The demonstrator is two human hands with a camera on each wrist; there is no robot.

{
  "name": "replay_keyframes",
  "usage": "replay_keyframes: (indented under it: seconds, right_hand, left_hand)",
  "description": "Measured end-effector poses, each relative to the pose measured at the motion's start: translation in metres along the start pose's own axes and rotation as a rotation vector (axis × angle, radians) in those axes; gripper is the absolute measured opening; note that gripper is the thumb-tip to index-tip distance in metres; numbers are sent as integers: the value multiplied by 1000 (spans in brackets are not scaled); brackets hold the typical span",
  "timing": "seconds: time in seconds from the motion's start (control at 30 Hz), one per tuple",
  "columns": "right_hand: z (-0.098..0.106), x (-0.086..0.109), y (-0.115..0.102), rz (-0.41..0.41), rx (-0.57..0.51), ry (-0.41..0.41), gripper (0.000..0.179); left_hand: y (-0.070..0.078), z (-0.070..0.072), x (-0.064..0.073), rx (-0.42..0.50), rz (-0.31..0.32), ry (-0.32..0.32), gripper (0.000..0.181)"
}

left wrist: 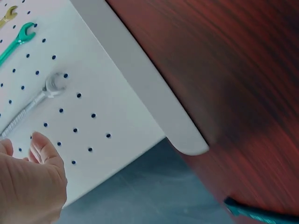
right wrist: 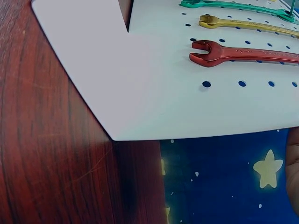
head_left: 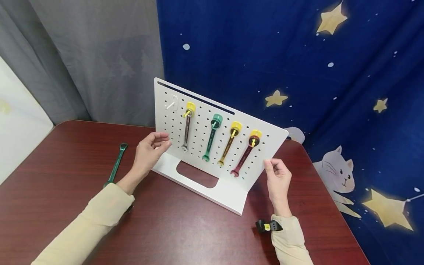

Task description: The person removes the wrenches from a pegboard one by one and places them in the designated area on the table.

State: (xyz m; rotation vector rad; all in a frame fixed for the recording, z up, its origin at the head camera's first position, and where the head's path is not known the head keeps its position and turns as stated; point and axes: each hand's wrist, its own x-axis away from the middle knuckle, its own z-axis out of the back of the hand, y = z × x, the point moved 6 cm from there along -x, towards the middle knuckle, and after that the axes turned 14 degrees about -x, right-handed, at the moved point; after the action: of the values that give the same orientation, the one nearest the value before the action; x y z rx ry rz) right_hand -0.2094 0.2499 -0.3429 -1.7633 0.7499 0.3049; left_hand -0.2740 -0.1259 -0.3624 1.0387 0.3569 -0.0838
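Observation:
A white pegboard stand (head_left: 205, 186) is upright on the table with several wrenches hanging from its hooks. From left to right hang a silver wrench (head_left: 187, 133), a green wrench (head_left: 210, 142), a gold wrench (head_left: 228, 147) and a red wrench (head_left: 243, 157). At the board's left edge is my left hand (head_left: 148, 151), thumb and fingers apart with nothing between them. My right hand (head_left: 279, 180) pinches the board's right edge, thumb at the front. Another green wrench (head_left: 116, 163) lies on the table left of my left forearm.
A bare white hook (head_left: 170, 105) sits at the board's upper left. The dark red wooden table (head_left: 185, 235) runs under the stand. Behind it hang a grey curtain (head_left: 99, 66) and a blue curtain (head_left: 232, 48) with stars.

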Motion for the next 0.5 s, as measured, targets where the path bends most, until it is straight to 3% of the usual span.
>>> replay_keyframes:
  seconds: [0.3,0.5]
  right_hand:
    - [2,0,2,-16,16,5,8]
    - [1,0,2,-21,8,3,6]
  left_hand:
    - [8,-19,-5,6,2,16,33]
    - [10,-29,-7,54,37,24,32]
